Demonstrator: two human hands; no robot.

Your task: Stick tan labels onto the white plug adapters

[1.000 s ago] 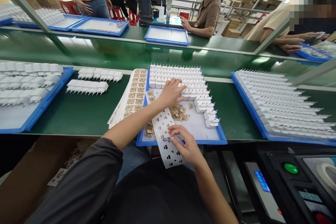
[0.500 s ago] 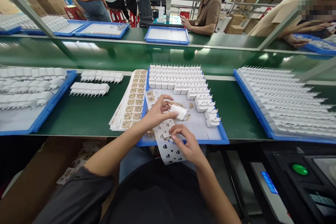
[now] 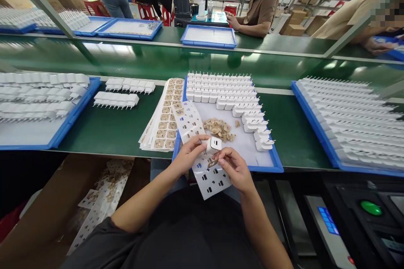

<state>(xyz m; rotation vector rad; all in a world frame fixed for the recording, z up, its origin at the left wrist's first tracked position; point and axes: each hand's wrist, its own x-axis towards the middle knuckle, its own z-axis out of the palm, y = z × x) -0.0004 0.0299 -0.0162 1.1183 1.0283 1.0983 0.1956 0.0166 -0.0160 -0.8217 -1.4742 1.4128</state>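
Gripping a white charger point(image 3: 213, 144), left hand point(image 3: 188, 154); right hand point(image 3: 235, 169) pinches a small sticker point(image 3: 212, 162).

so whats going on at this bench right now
A person holds a small white charger in the left hand over the blue tray. The right hand pinches a small brown sticker beside it, above a white backing sheet. Rows of white chargers fill the tray's far half.
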